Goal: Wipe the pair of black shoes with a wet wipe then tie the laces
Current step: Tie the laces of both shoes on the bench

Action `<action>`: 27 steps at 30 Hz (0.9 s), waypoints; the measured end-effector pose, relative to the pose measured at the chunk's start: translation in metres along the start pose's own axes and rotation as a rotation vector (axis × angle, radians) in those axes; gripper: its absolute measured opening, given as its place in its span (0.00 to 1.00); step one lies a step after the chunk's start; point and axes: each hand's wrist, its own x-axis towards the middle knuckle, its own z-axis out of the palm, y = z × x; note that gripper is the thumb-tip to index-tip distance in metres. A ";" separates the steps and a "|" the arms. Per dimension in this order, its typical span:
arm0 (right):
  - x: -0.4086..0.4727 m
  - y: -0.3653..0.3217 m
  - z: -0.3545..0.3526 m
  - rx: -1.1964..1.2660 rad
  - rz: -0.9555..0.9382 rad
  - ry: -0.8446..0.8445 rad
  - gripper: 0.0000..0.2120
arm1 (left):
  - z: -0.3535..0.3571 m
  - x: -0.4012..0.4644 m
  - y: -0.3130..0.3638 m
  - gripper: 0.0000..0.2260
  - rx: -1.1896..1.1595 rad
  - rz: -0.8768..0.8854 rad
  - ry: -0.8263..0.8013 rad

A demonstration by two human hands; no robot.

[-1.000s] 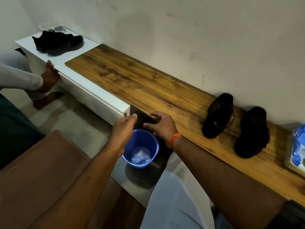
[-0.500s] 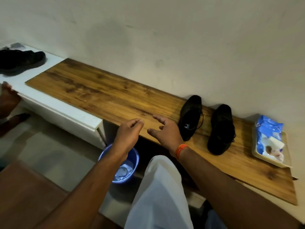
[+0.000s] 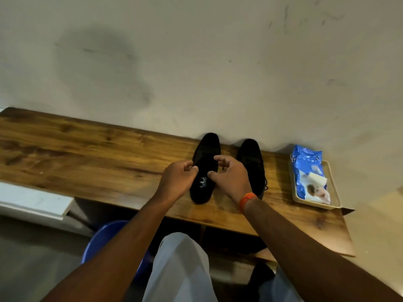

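**Both hands over the left shoe, at the lacing**

We see two black shoes side by side on the wooden worktop point(image 3: 91, 153), toes to the wall, heels toward us. The left shoe point(image 3: 204, 162) stands just beside the right shoe point(image 3: 250, 158), not touching as far as we can tell.

Left hand point(image 3: 177, 182): forearm reaches up from lower left, fingers curled, thumb and forefinger pinched together at the shoe's left edge near the lacing. Probably on a lace; the lace itself is too dark to make out there.

Right hand point(image 3: 232, 177): forearm enters from lower right, orange wristband point(image 3: 247, 200) at the wrist. Fingers bent and spread, thumb low by the shoe opening, forefinger arched over the vamp. We cannot tell whether it grips anything.

A loose lace end point(image 3: 265, 184) hangs off the right shoe's outer side.

Right of the shoes, well apart: a cream tray point(image 3: 331, 188) holding a blue wet-wipe pack point(image 3: 305, 162). A blue bucket point(image 3: 104, 238) sits below the worktop edge.
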 end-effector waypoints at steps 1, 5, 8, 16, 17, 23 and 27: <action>0.006 0.005 0.000 -0.009 0.014 0.007 0.23 | 0.006 0.009 0.000 0.19 0.036 0.010 -0.004; 0.035 0.029 0.005 -0.024 0.087 0.027 0.22 | 0.030 0.049 -0.006 0.20 0.179 0.040 -0.003; 0.056 0.043 0.011 -0.037 0.117 0.042 0.22 | 0.041 0.076 -0.010 0.22 0.251 0.062 0.030; 0.085 0.053 0.025 -0.135 0.037 0.055 0.27 | 0.053 0.115 -0.024 0.21 0.311 0.143 0.000; 0.085 0.054 0.025 -0.145 0.023 0.059 0.27 | 0.053 0.115 -0.025 0.20 0.313 0.157 0.003; 0.072 0.059 0.020 -0.184 0.003 0.020 0.28 | 0.050 0.105 -0.030 0.13 0.285 0.210 -0.022; 0.064 0.059 0.012 -0.263 -0.034 -0.018 0.28 | 0.048 0.098 -0.030 0.09 0.201 0.224 -0.044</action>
